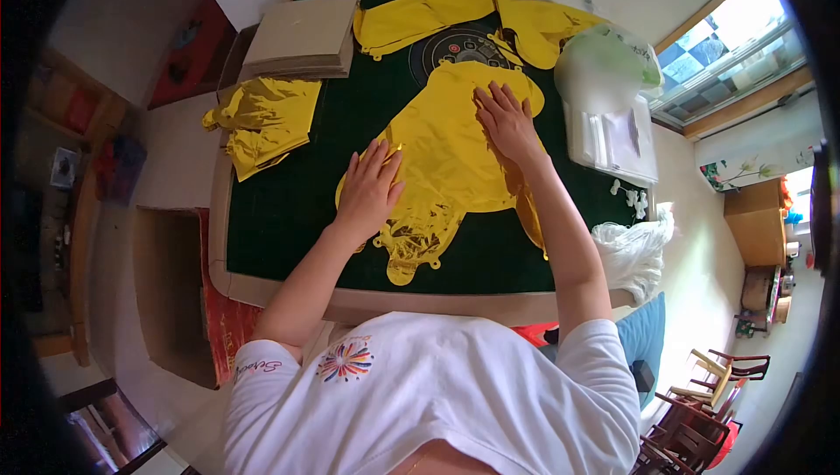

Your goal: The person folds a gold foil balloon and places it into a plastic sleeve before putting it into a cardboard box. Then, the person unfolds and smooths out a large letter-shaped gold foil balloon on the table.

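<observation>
A flat, uninflated gold foil balloon (446,134) lies on the green table top in front of me, its lower end crinkled and with small tabs along the edge. My left hand (370,191) rests palm down on the balloon's left edge, fingers stretched out. On its upper right part, my right hand (507,121) lies flat with the fingers slightly spread. Neither hand grips anything. Part of the balloon's edge is hidden under each hand. Another strip of gold foil shows beneath the right forearm.
More gold foil balloons (429,13) lie at the back, and a folded gold stack (271,121) sits left. Cardboard sheets (302,33) are piled at back left. Clear plastic bags (612,138) and a white bundle (634,252) line the right side. An open carton (171,291) stands left of the table.
</observation>
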Demonstrator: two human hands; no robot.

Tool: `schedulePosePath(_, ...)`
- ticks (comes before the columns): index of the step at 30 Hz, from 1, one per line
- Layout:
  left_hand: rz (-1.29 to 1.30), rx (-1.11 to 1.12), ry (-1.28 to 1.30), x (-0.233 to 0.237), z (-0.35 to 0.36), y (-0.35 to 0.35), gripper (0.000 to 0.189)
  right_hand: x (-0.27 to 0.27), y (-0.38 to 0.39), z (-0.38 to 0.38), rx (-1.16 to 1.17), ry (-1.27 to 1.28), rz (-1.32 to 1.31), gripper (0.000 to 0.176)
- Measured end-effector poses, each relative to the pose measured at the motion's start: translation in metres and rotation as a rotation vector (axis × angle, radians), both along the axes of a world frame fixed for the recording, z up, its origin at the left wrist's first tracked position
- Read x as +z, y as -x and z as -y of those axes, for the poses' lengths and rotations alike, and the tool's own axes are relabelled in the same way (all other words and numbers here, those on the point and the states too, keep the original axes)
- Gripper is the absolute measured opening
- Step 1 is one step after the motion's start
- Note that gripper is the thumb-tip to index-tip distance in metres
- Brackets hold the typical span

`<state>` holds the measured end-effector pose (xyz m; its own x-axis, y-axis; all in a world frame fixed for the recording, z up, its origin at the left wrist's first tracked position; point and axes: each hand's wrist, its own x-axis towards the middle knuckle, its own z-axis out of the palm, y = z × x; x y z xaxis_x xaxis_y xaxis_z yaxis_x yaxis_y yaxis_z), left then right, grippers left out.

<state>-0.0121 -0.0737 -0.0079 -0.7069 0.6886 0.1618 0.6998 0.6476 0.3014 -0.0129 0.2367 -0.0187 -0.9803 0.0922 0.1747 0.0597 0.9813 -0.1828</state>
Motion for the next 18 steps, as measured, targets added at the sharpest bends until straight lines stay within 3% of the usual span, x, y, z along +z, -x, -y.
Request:
schedulePosePath(8,-0.008,0.003,-0.002,-0.002,0.000,0.000,0.047,0.000,0.009,-0.002,0.016,-0.057,-0.008,0.046)
schedulePosePath(14,-0.034,0.007,-0.183,0.012,-0.005,-0.005,0.043,0.009,0.006,0.000,0.012,0.006,0.011,0.046)
schedulePosePath(18,-0.013,-0.027,-0.200,0.016,-0.005,-0.010,0.038,0.018,-0.014,-0.002,-0.011,0.151,-0.120,0.044)
